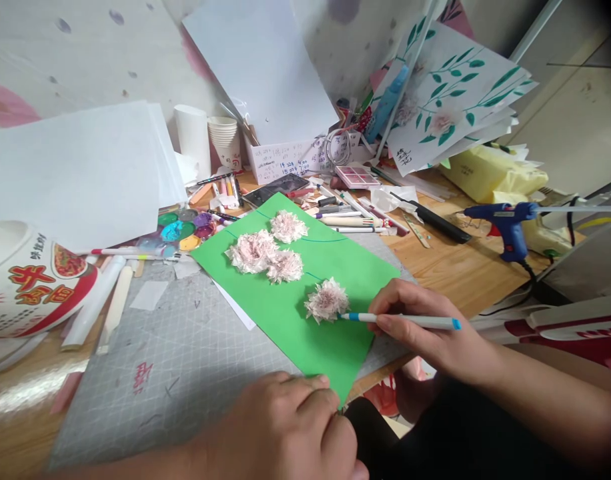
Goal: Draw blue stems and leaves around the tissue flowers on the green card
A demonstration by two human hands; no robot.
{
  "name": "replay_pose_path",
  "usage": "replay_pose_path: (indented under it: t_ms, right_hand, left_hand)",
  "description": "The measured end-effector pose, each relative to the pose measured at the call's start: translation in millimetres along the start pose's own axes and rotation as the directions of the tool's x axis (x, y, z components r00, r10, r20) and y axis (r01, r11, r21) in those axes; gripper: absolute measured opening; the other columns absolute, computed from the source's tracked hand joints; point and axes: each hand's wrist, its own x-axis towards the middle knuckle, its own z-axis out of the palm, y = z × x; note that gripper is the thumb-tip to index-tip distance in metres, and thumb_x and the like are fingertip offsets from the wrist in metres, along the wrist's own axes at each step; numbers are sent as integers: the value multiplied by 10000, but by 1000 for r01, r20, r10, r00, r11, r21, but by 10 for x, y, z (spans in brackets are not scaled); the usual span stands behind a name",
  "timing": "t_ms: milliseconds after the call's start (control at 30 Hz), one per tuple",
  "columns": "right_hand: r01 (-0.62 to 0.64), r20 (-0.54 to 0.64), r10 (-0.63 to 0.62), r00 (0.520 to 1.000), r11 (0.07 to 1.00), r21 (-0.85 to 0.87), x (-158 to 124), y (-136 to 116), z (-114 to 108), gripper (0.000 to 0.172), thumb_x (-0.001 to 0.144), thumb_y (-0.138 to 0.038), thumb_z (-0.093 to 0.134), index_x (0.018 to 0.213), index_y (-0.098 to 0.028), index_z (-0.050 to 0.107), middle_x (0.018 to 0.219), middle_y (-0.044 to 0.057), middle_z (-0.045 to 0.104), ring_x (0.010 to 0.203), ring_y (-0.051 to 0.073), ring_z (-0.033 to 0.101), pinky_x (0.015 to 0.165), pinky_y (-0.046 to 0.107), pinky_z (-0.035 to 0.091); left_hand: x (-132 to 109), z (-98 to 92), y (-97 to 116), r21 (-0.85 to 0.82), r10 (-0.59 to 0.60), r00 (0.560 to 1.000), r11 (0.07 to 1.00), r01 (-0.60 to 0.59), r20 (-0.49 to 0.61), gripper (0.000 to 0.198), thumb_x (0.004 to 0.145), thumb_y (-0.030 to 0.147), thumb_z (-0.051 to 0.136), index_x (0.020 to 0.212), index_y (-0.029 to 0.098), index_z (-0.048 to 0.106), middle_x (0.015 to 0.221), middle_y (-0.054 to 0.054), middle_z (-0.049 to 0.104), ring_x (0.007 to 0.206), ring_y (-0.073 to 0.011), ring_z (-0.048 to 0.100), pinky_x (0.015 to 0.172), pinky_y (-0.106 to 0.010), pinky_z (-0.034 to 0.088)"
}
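Note:
A sheet of green paper lies at an angle on the grey cutting mat. Several pale pink paper flowers are on it: a cluster with one large flower toward the far left, and a single flower nearer me. Thin blue-green lines run out from some of them. My right hand pinches a white felt-tip pen with blue ends, its tip at the lower right edge of the single flower. My left hand is closed over the paper's near corner, its thumb hidden.
A noodle cup stands at the left beside white sheets. Round paint pots, pens and paper cups crowd the back. At the right are a black stick-like object, a blue glue gun and a yellow tissue pack.

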Motion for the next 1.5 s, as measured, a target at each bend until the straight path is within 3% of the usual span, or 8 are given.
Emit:
replay_pose_path:
  t_ms: [233, 433, 567, 700, 800, 933, 1167, 1500]
  right_hand:
    - [88, 51, -82, 995, 990, -115, -40, -65, -9, 150, 894, -222, 517, 761, -191, 580, 638, 1, 602, 556, 118, 549, 521, 236, 417]
    - [39, 200, -59, 978, 994, 102, -214, -233, 0, 171, 878, -214, 526, 707, -202, 533, 605, 15, 632, 573, 146, 611, 520, 245, 449]
    - [-50, 61, 29, 998, 922, 383, -246, -181, -21, 192, 883, -286, 586, 708, -206, 585, 626, 33, 654, 656, 200, 664, 552, 292, 504]
    - [-28, -155, 135, 979, 834, 551, -146, -42, -82, 152, 889, -351, 623, 951, -231, 694, 813, 43, 725, 719, 176, 679, 663, 296, 555]
    - [-64, -172, 161, 972, 883, 465, -66, -9, -104, 157, 853, -355, 677, 959, -244, 711, 894, 38, 736, 791, 161, 688, 709, 251, 551]
    - [-71, -108, 105, 989, 958, 277, 2, -39, -44, 140, 842, -292, 674, 750, -192, 641, 647, -5, 637, 589, 103, 579, 529, 188, 458]
    - [-33, 24, 31, 999, 994, 101, 114, -90, 84, 140, 792, -193, 584, 667, -190, 522, 559, -37, 521, 487, 84, 458, 439, 193, 375]
    - [41, -33, -47, 998, 986, -163, 29, -167, 94, 156, 857, -221, 552, 701, -215, 535, 674, 33, 688, 565, 144, 628, 462, 249, 422]
  left_hand:
    - [-4, -40, -4, -19, -1, 999, 1000, 3, 53, 199, 912, 297, 551, 745, 188, 546, 880, -33, 727, 859, -227, 719, 681, -327, 597]
    - [31, -89, -8, -60, -13, 996, 998, 18, 89, 117, 883, 256, 578, 800, 174, 586, 874, -44, 721, 868, -200, 706, 778, -301, 590]
    - [37, -83, -19, -66, -40, 999, 997, 42, 27, 146, 895, 211, 520, 775, 171, 591, 767, -34, 692, 792, -174, 695, 789, -285, 580]
    - [29, -95, -32, -4, -104, 994, 995, 104, 30, 207, 929, 213, 458, 784, 171, 599, 798, -50, 689, 820, -201, 694, 783, -337, 593]
    - [9, -104, -50, 42, -106, 992, 994, 103, 63, 226, 946, 217, 429, 816, 172, 608, 896, -73, 705, 869, -225, 694, 770, -375, 606]
    - [-8, -98, -58, 36, -91, 993, 995, 89, 76, 188, 909, 215, 472, 765, 177, 586, 895, -75, 710, 851, -236, 695, 741, -387, 616]
    - [20, -42, -13, -22, -130, 992, 991, 130, -2, 260, 931, 212, 414, 769, 180, 616, 804, -57, 713, 818, -239, 706, 710, -378, 607]
    - [36, -11, -41, 0, -101, 994, 995, 101, -32, 372, 992, 246, 340, 692, 201, 555, 805, -33, 742, 765, -220, 721, 646, -355, 606]
